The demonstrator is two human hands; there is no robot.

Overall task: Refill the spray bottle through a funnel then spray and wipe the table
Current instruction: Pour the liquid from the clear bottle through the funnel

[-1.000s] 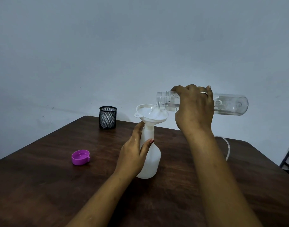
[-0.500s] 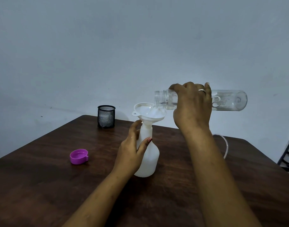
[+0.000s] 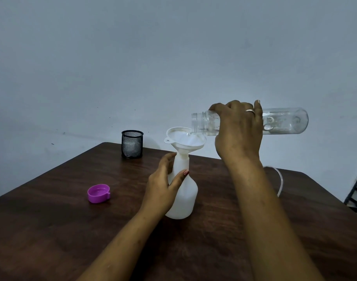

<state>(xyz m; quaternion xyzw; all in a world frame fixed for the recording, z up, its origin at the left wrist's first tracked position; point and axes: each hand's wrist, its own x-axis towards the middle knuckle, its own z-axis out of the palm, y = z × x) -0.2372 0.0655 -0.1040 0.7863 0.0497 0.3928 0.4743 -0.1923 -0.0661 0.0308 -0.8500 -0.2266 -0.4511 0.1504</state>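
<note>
Because the white plastic spray bottle [image 3: 183, 197] could tip, the left hand [image 3: 163, 189] wraps its neck, fingers curled. At one o'clock, right hand [image 3: 237, 132] clasps the clear bottle [image 3: 285, 121], mouth over the white funnel [image 3: 184, 139].

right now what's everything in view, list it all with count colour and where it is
table: one, dark brown wood, fills the lower frame
spray bottle: one, white, upright mid-table, no spray head on it
funnel: one, white, seated in the spray bottle's neck
clear bottle: one, transparent, held about level above the table, mouth at the funnel's rim
cap: one, purple, lying on the table left of the spray bottle
mesh cup: one, black, far edge of the table
tube: one, clear, curving on the table right of the right forearm
wall: pale grey, behind the table
left hand: around the spray bottle's neck
right hand: gripping the clear bottle, ring on one finger
</note>
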